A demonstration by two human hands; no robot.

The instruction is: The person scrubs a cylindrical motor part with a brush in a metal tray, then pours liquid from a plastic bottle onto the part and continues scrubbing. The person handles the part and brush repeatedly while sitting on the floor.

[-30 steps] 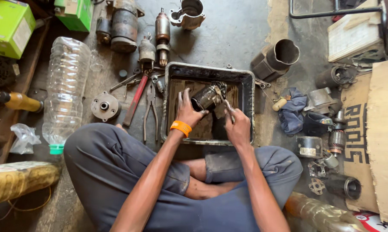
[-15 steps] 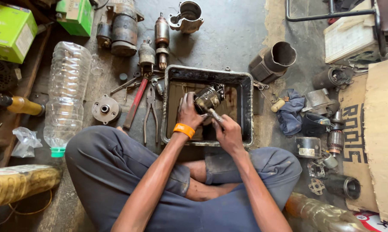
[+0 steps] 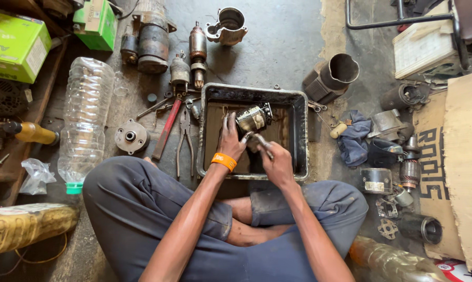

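I sit cross-legged over a black metal tray with dark liquid in it. My left hand, with an orange band on the wrist, grips a small cylindrical motor part and holds it over the tray. My right hand is closed on a thin metal tool whose tip points up at the underside of that part.
Left of the tray lie pliers, a red-handled tool, a round flange and a large plastic bottle. Starter motor parts lie beyond. Housings, a blue rag and cardboard crowd the right.
My right hand has drawn back toward me and slightly left, with the tool tip still at the part. The left hand keeps the part over the tray, turned a little.
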